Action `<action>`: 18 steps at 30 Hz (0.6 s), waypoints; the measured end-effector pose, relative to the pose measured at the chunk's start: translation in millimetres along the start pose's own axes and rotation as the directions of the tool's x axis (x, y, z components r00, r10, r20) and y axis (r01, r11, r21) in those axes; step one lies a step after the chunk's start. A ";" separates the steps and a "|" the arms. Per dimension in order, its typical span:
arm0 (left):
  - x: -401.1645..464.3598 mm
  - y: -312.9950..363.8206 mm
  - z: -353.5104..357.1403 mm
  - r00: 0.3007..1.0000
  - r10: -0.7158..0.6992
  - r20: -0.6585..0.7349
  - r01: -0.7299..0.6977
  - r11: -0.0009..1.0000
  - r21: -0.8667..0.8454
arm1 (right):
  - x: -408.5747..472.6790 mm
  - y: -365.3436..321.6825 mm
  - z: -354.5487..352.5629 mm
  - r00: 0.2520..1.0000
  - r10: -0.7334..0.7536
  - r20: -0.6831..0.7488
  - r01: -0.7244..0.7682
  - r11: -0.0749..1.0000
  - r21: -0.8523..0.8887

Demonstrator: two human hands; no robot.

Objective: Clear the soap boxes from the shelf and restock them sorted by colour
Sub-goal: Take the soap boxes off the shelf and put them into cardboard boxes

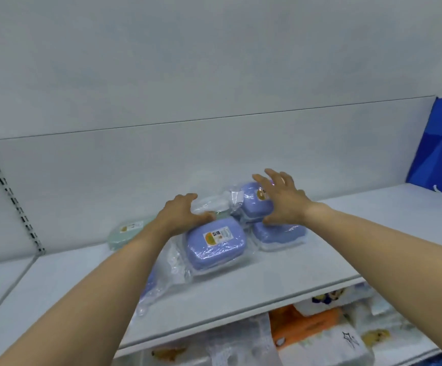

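Left hand (180,212) curled at near blue soap box (216,243); right hand (280,198) spread open over top blue box (254,200). 3 stacked on shelf (241,281); green box (128,231) left.

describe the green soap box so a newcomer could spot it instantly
On the white shelf, look left of the pile of wrapped soap boxes, just beyond the left forearm. The green soap box lies there by the back wall, the only pale green one; its neighbours are blue.

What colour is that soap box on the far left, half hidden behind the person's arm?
Pale mint green. The soap box shows best, and only, in the head view, wrapped in clear plastic.
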State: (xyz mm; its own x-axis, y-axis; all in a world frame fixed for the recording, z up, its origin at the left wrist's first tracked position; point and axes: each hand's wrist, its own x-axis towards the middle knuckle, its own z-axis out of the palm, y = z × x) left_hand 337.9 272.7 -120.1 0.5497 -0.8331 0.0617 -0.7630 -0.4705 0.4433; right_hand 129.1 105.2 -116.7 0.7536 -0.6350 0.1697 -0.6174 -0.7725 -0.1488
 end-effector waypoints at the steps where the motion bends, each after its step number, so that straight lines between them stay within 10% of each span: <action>1: 3.5 0.2 1.5 1.000 -0.008 0.017 0.008 1.000 0.005 | 6.0 3.0 4.2 1.000 -0.010 0.018 0.009 1.000 0.009; 18: -39.3 27.4 -4.4 0.939 -0.087 -0.332 0.058 0.994 -0.096 | -23.3 20.5 -21.0 0.957 -0.110 -0.268 0.099 0.994 -0.054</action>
State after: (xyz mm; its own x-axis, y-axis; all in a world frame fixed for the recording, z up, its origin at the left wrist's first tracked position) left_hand 296.8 293.8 -106.5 0.6957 -0.6450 0.3162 -0.6934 -0.4881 0.5301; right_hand 94.1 104.0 -103.2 0.7287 -0.5247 0.4402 -0.5510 -0.8308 -0.0782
